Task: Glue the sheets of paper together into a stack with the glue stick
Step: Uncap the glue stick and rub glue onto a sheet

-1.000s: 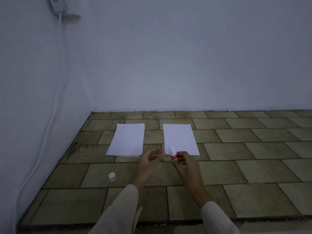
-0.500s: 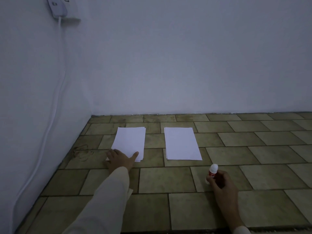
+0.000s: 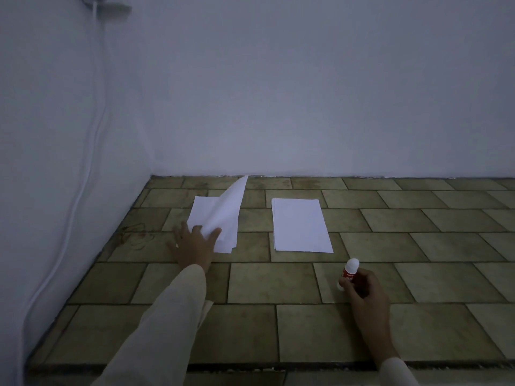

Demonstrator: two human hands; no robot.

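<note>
Two white paper piles lie on the tiled floor. My left hand (image 3: 195,240) pinches the near corner of the top sheet (image 3: 227,207) of the left pile (image 3: 227,240); that sheet curls up, its far corner raised toward the wall. The right pile (image 3: 301,225) lies flat and untouched. My right hand (image 3: 362,288) grips a red and white glue stick (image 3: 349,271) upright, uncapped, its base near the floor just in front of the right pile.
White walls meet in a corner at the far left. A white cable (image 3: 83,168) hangs down the left wall from a socket and runs along the floor edge. The tiled ledge ends at a dark front edge (image 3: 250,367).
My left hand went from near the glue stick to the left pile and has lifted its top sheet. My right hand carried the glue stick down and right toward the floor. The cap is out of sight.
</note>
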